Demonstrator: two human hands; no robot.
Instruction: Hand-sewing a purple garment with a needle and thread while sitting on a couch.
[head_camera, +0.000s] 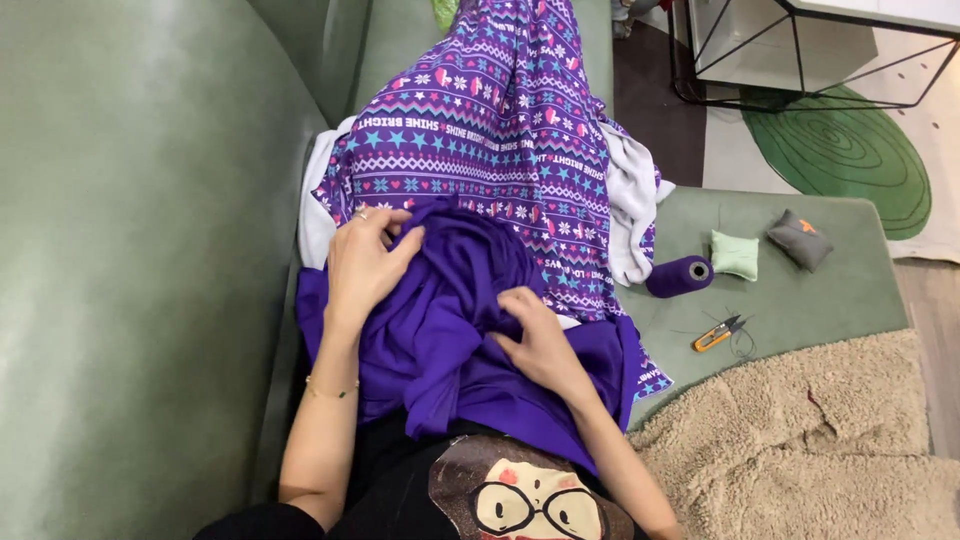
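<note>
A plain purple cloth (445, 300) lies bunched over my lap on a green sofa. My left hand (365, 262) rests on its upper left part, fingers curled into a fold near the top edge. My right hand (535, 335) presses on the cloth's right side, fingers pinching a gather of fabric. Beyond the cloth a patterned purple blanket (490, 130) with stars, hearts and a white lining stretches away over my legs.
On the green seat (800, 300) to the right lie a purple thread spool (680, 276), orange thread snips (718, 333), a pale green pincushion (735, 254) and a grey pouch (800, 238). A beige shaggy rug (820, 440) and a black wire-frame table (800, 50) stand further right.
</note>
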